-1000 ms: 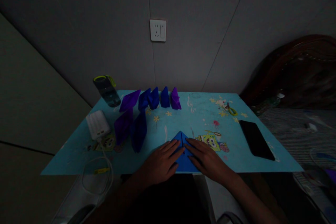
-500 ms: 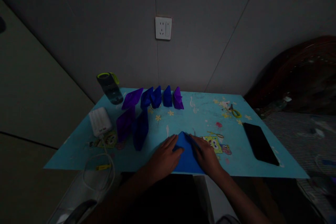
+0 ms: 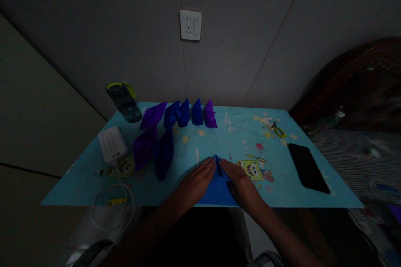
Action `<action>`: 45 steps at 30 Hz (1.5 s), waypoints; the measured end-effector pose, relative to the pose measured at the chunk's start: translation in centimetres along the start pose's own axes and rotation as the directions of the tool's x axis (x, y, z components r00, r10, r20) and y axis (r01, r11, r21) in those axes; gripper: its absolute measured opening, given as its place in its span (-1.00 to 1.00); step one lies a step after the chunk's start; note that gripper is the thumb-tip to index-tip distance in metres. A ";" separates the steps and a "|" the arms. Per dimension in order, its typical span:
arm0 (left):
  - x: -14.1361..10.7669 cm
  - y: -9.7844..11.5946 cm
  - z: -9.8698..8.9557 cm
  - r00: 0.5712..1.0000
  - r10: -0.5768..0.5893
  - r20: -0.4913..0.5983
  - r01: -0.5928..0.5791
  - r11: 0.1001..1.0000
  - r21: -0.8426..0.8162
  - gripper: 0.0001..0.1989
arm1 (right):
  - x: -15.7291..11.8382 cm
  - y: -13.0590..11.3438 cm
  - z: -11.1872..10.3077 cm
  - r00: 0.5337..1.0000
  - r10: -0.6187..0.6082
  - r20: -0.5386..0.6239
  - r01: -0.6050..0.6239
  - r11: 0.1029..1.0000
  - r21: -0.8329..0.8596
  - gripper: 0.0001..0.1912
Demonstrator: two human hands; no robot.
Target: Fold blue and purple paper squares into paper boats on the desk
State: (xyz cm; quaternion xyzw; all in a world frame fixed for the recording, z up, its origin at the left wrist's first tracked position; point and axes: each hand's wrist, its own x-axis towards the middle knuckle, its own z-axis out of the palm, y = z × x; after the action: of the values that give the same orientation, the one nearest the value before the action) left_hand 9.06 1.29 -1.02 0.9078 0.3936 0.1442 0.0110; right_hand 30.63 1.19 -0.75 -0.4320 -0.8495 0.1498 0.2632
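A blue sheet of paper with a peaked top lies at the near edge of the light blue table. My left hand rests on its left side, fingers together and pointing to the peak. On the right side lies my right hand, its fingers stretched toward the same peak and pressing a folded edge. The two sets of fingertips nearly meet there. Farther left stand folded paper pieces, among them a dark blue one and a purple one.
A black phone lies at the right, with yellow-handled scissors behind it. At the left are a white power bank with a cable and a dark bottle. More folded pieces stand along the back.
My left hand has flattened, its thumb no longer spread over the sheet. Both hands have drawn closer at the peak, and the right flap now lies folded inward. The view has shifted slightly.
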 end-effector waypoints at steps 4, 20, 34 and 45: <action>0.0 -0.3 -0.3 0.997 0.078 -0.013 -0.077 0.995 0.057 -0.52 | 0.0 0.0 0.1 0.999 -0.006 0.052 0.009 0.998 -0.058 -0.12; 0.1 0.3 -0.5 0.995 0.101 0.002 -0.101 0.987 0.123 -0.58 | 0.4 -0.3 0.4 0.993 -0.009 0.115 0.029 0.984 -0.176 -0.20; -1.7 1.8 -3.0 0.989 0.101 0.109 -0.094 0.993 -0.069 -0.36 | -0.3 -3.2 -1.6 0.978 -0.023 0.206 0.068 0.975 -0.213 -0.34; -2.5 2.3 -2.1 0.986 0.157 0.058 -0.158 0.987 0.008 -0.50 | -0.5 -2.4 -1.7 0.972 -0.012 0.233 0.028 0.998 -0.064 -0.39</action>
State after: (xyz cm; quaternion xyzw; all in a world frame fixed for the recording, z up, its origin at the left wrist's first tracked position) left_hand 8.52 -2.24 0.64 0.9400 0.3209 0.1160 0.0052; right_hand 30.35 -0.57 1.63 -0.4115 -0.8833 0.1684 0.1487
